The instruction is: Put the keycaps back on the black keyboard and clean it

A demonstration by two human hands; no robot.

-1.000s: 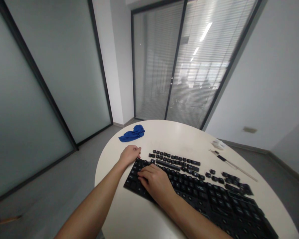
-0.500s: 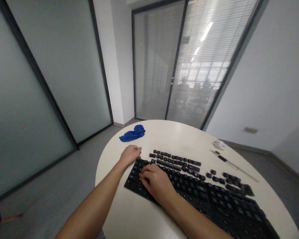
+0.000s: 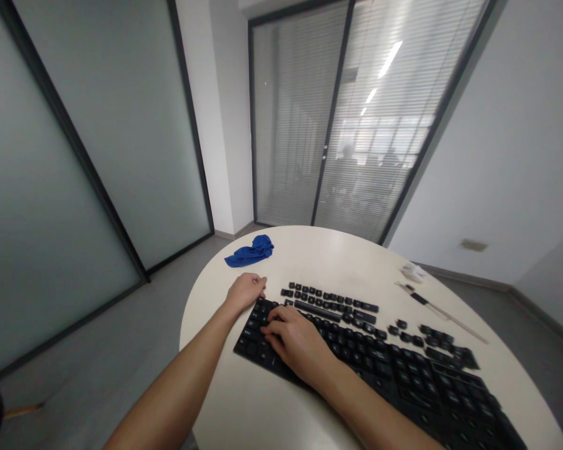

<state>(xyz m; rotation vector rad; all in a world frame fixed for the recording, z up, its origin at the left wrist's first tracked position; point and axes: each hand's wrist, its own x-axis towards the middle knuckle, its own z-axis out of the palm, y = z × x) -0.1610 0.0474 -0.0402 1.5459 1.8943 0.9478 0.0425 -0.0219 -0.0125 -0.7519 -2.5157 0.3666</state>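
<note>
A black keyboard (image 3: 385,369) lies slantwise on the round pale table (image 3: 244,406). My left hand (image 3: 244,292) rests at its far left corner, the fingers curled inward; whatever they might hold is hidden. Across the keyboard's left part lies my right hand (image 3: 293,337), palm down. Its fingers and thumb are bent together at the keys, and any small thing between the tips does not show. Loose black keycaps (image 3: 316,294) stand in rows beyond the keyboard, with a long bar-shaped keycap (image 3: 318,310) nearest to it.
A crumpled blue cloth (image 3: 251,252) lies at the table's far left. More loose keycaps (image 3: 406,337) are scattered toward the right. Near the right edge lie a thin brush-like tool (image 3: 420,299) and a small whitish item (image 3: 413,272). Glass partitions and walls surround the table.
My right hand has shifted very slightly over the same keys, its fingers a little rearranged. My left hand and the loose keycaps stay where they were.
</note>
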